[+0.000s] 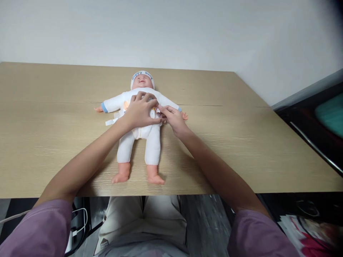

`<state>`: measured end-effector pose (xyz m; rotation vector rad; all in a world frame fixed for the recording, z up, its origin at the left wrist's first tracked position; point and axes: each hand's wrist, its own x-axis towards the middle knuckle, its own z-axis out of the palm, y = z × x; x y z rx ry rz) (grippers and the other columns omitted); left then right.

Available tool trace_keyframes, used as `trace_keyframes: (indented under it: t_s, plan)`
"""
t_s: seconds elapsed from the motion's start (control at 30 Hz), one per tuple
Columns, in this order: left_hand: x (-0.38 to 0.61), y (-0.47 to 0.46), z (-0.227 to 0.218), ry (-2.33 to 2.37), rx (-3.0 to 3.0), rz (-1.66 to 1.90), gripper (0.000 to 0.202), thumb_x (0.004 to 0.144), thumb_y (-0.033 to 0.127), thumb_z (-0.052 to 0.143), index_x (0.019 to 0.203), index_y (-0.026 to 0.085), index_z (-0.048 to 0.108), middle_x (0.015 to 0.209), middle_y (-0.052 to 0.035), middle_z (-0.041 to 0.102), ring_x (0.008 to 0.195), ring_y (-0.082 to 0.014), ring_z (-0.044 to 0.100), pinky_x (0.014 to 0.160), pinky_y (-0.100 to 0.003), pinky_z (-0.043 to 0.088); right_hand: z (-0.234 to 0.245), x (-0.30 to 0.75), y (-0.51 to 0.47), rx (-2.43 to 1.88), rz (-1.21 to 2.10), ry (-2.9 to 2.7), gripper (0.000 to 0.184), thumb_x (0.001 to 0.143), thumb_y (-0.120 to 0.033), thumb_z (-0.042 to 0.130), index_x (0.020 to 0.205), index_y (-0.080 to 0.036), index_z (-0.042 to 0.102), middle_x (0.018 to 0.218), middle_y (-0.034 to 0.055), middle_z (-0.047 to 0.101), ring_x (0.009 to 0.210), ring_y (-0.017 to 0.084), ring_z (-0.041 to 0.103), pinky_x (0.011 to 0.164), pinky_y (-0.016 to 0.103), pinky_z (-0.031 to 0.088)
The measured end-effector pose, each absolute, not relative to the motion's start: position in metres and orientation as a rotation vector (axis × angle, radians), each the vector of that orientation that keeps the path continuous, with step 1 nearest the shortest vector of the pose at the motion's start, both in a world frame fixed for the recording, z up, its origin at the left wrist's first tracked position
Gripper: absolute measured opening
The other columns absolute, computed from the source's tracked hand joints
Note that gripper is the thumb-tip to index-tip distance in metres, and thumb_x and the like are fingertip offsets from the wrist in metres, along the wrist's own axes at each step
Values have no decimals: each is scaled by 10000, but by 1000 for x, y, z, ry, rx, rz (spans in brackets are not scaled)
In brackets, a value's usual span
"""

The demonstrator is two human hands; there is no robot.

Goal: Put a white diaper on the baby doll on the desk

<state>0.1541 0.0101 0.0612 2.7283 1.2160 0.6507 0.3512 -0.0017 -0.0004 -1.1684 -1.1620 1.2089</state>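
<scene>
**Doll flat on the tabletop, both hands at its middle**

From my remote seat I see the doll (pixel 150 135) lying on its back on the pale wooden tabletop (pixel 241 142), about midway between the left and right edges. Its long axis runs near to far. The head points to the far side, towards the wall, and the two bare feet point to the near edge. The arms stretch out to left and right, with a blue cuff (pixel 104 107) on the left one.

The white cap (pixel 142 76) has blue lettering across its band. I read the first word as "Happy"; the rest is too blurred for me to make out.

My left hand (pixel 140 110) lies across the doll's chest and belly. Its fingers are apart and curved over the white suit, resting on it rather than gripping. My right hand (pixel 174 119) comes in from the right, and its thumb and fingertips are pinched together on white cloth at the doll's waist. They sit just beside the fingertips of the left hand. I cannot tell whether that cloth is a fold of the suit or a tie.

A loose white strip (pixel 112 120) sticks out to the left of the doll's waist and lies on the tabletop.
</scene>
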Motion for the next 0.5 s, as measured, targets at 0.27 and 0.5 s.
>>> trace_keyframes:
  t_s: [0.27,0.5]
  plan:
    - [154,10,62,1221,2724,647,549,894,628,851,1299,264,784,1592,-154,681,1504,-507,500,1209,-670,422,-5,347,-1,-1133,1174,-1155,736,717,-919,943,816,-253,646,719,-49,564,645,120,506,575,267,430]
    - [153,11,59,1227,2726,650,542,892,618,845,1291,259,775,1585,-163,684,1503,-505,498,1209,-671,427,-4,342,-4,-1148,1184,-1106,727,715,-888,953,791,-249,613,747,-43,548,695,126,511,615,262,467]
